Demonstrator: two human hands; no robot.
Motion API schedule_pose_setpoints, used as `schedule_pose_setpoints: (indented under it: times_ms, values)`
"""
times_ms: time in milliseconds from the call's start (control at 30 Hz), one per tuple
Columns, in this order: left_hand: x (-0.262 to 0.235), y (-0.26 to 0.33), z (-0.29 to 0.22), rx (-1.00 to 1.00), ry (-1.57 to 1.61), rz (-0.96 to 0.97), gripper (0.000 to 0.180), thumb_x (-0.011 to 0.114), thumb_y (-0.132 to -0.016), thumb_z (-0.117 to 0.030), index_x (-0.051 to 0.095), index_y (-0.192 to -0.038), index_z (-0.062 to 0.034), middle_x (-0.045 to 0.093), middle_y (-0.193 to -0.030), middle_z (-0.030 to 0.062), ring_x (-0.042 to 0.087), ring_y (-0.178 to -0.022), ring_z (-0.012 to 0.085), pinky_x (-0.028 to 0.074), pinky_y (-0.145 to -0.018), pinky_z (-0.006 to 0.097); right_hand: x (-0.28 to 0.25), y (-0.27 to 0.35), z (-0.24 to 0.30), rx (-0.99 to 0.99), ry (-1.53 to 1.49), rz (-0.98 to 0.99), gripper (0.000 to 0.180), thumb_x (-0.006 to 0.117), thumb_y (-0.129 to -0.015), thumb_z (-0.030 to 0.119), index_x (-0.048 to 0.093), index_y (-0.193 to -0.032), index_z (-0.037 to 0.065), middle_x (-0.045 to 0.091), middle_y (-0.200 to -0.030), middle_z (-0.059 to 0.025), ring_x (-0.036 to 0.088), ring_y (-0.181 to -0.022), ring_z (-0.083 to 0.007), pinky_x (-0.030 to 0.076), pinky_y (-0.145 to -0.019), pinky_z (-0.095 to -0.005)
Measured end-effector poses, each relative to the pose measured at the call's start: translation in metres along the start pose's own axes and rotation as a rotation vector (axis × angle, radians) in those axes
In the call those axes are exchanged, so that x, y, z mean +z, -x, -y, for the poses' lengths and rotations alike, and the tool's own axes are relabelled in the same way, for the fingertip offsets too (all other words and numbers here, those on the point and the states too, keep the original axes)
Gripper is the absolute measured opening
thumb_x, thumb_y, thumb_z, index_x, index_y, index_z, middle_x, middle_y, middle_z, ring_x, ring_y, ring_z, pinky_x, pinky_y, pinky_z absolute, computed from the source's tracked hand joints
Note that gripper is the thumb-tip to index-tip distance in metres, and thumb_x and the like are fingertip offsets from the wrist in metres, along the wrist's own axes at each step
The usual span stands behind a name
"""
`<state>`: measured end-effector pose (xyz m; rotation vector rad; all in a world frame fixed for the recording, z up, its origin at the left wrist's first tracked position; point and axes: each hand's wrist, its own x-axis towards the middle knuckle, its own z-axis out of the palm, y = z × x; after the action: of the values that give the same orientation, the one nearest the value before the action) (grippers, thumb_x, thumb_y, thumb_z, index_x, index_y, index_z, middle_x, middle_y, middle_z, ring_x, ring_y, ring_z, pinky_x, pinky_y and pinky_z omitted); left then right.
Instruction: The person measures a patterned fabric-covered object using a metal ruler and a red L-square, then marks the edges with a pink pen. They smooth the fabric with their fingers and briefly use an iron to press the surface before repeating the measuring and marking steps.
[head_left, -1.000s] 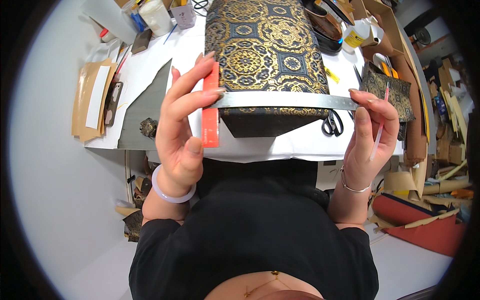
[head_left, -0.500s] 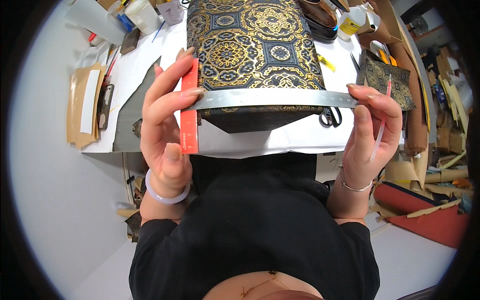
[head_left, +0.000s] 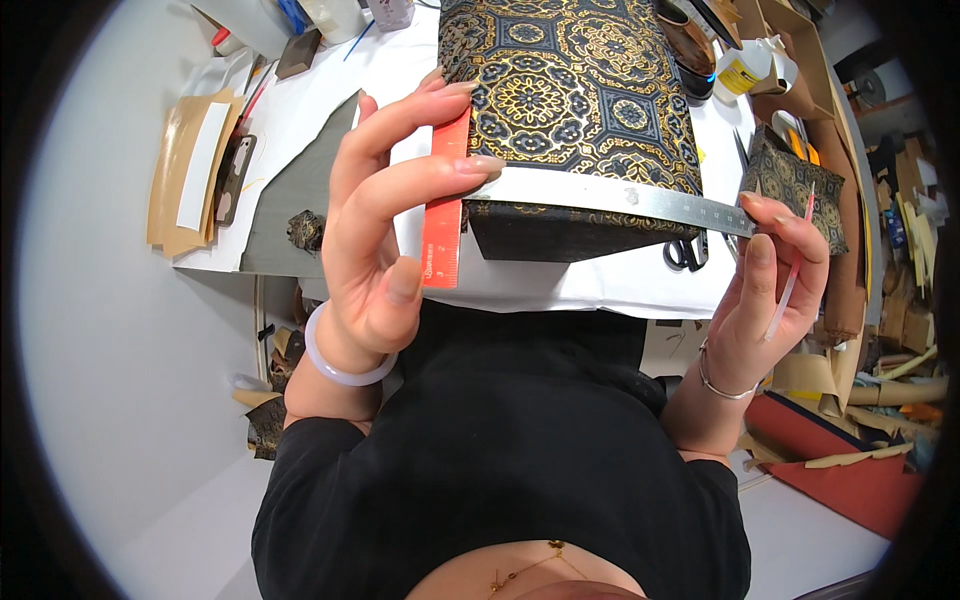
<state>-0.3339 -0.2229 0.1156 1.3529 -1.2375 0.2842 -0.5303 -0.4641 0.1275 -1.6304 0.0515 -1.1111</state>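
Note:
A box covered in black and gold brocade (head_left: 570,110) lies on the white-covered table, its near end toward me. My left hand (head_left: 375,225) grips a red ruler (head_left: 441,240) upright along the box's left edge, thumb low and fingertips above. Its fingers also press the left end of a steel ruler (head_left: 600,192), which spans the top near edge of the box. At the other end, my right hand (head_left: 770,270) pinches the steel ruler between thumb and fingers. A thin pinkish pen-like stick (head_left: 793,270) is tucked between that hand's fingers.
Black-handled scissors (head_left: 686,254) lie right of the box, partly hidden. Beyond them are a brocade piece (head_left: 795,185), a white bottle (head_left: 745,68) and a dark shoe (head_left: 690,60). To the left lie grey sheet material (head_left: 290,210), a phone (head_left: 235,180) and brown paper (head_left: 180,165).
The box, rulers and both hands sit farther right in the picture as the view shifts. The steel ruler now slants down toward its right end. Both hands keep their hold.

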Motion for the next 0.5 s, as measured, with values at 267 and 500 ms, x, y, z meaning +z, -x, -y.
schedule_pose_setpoints:
  times_ms: [267,500]
  values:
    - [-0.0021,0.0038,0.0018,0.001,-0.027,-0.003,0.062,0.044,-0.108,-0.061,0.074,-0.127,-0.0096,0.061,-0.147,0.0254,0.055,-0.143,0.0465,0.009,-0.129,0.066,0.0001,-0.0004,0.0006,-0.008,0.009,-0.003,0.025,0.066,-0.102,-0.006,0.059,-0.125,0.002,0.074,-0.12,-0.0216,0.073,-0.118,-0.0305,0.053,-0.112,-0.0442]
    - [-0.0011,0.0041,0.0025,0.009,-0.03,-0.009,0.064,0.044,-0.108,-0.063,0.074,-0.127,-0.0092,0.061,-0.146,0.0253,0.056,-0.142,0.0472,0.01,-0.129,0.065,0.0007,-0.0001,0.0016,-0.005,0.033,-0.013,0.024,0.065,-0.102,-0.005,0.059,-0.124,0.002,0.074,-0.119,-0.021,0.072,-0.117,-0.0304,0.053,-0.112,-0.0457]
